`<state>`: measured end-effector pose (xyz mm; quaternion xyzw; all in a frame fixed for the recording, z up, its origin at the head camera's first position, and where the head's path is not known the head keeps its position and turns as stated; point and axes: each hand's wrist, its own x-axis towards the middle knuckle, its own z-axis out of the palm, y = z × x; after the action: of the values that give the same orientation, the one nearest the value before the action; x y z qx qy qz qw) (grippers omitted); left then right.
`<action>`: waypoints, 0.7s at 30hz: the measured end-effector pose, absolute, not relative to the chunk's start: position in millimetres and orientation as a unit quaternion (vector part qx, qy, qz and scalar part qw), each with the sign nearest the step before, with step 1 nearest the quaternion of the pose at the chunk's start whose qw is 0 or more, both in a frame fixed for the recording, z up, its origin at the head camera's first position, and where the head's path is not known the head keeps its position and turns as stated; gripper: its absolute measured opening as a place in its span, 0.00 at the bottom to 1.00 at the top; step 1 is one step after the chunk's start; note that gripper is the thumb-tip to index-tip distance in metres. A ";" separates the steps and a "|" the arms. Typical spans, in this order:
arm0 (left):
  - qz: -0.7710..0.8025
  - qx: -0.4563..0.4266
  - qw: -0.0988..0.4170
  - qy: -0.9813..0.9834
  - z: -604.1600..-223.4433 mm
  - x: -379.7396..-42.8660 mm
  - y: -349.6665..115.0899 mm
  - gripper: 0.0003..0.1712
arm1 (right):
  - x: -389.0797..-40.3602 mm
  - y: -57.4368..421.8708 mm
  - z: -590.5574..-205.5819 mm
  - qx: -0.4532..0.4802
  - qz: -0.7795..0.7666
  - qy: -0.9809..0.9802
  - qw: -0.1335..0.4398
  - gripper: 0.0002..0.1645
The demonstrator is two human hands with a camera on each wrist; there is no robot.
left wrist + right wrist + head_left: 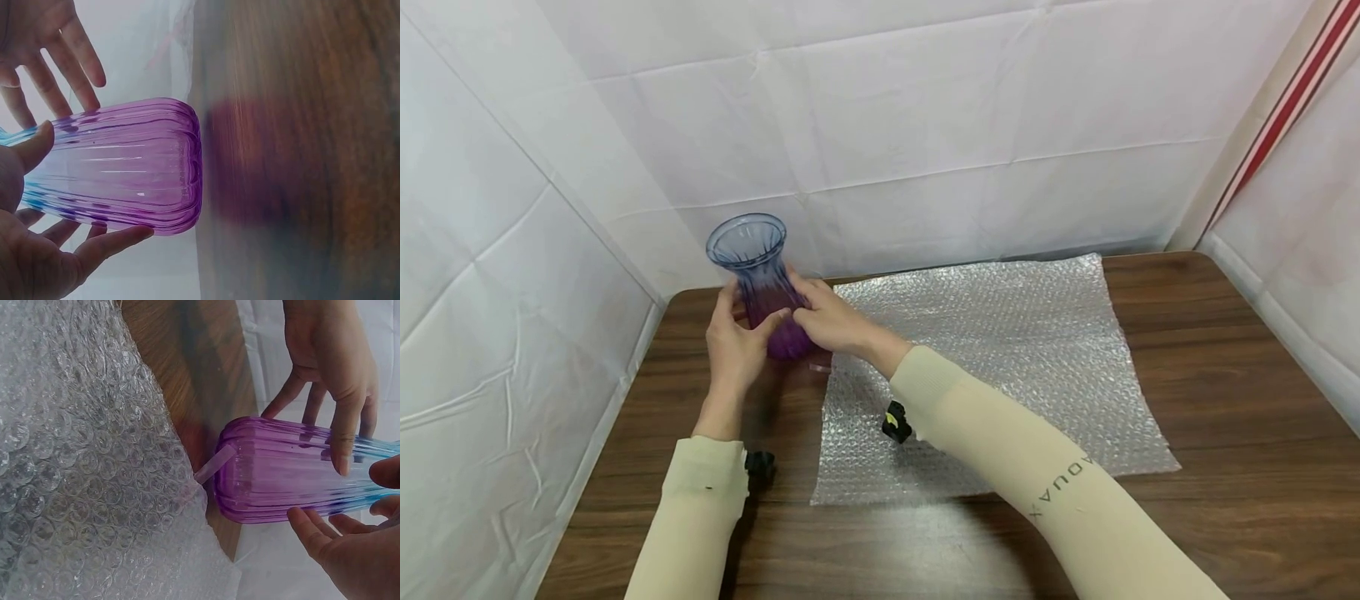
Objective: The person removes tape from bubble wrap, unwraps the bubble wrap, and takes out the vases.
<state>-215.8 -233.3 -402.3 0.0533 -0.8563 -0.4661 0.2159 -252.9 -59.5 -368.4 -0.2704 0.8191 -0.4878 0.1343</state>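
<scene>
A ribbed glass vase (765, 292), blue at its flared rim and purple toward the base, leans slightly at the table's back left. My left hand (735, 342) grips its left side, thumb in front and fingers reaching behind. From the right, my right hand (835, 321) holds the vase between thumb and fingers. Both hands show around the vase (137, 165) in the left wrist view; the right fingers are fairly straight there. Whether the base touches the table I cannot tell. A sheet of bubble wrap (1000, 358) lies flat beside the vase, under my right forearm.
The brown wooden table (1247, 400) extends to the right of the bubble wrap. White sheeting (887, 125) hangs behind and at both sides. A short clear strip, seemingly tape (215, 464), sticks out from the wrap's edge near the vase base.
</scene>
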 end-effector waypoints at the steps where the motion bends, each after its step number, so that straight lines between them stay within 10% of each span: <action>1: -0.467 0.054 0.217 -0.856 -402.3 -217.0 -233.6 0.50 | -254.1 -60.2 -368.7 -0.272 -0.490 0.818 0.133 0.45; 21: -0.482 0.076 0.249 -0.837 -407.9 -231.2 -240.3 0.49 | -267.8 -75.7 -375.4 -0.300 -0.529 0.778 0.157 0.43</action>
<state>-231.2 -240.3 -407.9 0.0765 -0.8367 -0.4818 0.2488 -267.8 -75.7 -375.4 -0.2995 0.7780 -0.5294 0.1572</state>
